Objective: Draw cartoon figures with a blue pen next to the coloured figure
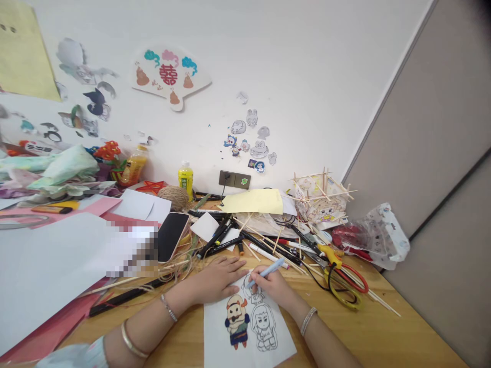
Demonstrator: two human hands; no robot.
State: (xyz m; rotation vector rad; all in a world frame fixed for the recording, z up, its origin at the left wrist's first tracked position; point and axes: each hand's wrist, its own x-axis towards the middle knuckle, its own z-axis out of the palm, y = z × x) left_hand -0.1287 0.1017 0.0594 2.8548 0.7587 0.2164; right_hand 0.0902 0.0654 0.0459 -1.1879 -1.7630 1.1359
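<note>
A white sheet of paper (218,352) lies on the wooden table in front of me. On it are a coloured cartoon figure (237,319), an outlined long-haired figure (264,327) and a third outlined figure (256,295) above, partly covered by my fingers. My right hand (270,285) is closed around a light blue pen (274,267), its tip down at the upper figure. My left hand (222,278) lies flat with fingers stretched out, the fingertips on the paper's upper left edge.
Several black markers (218,237) and thin wooden sticks (278,240) lie heaped behind the paper. Scissors (345,286) are to the right. A phone (172,237), twine ball (173,198) and large white sheets (57,271) lie left; a yellow bottle (185,180) stands by the wall.
</note>
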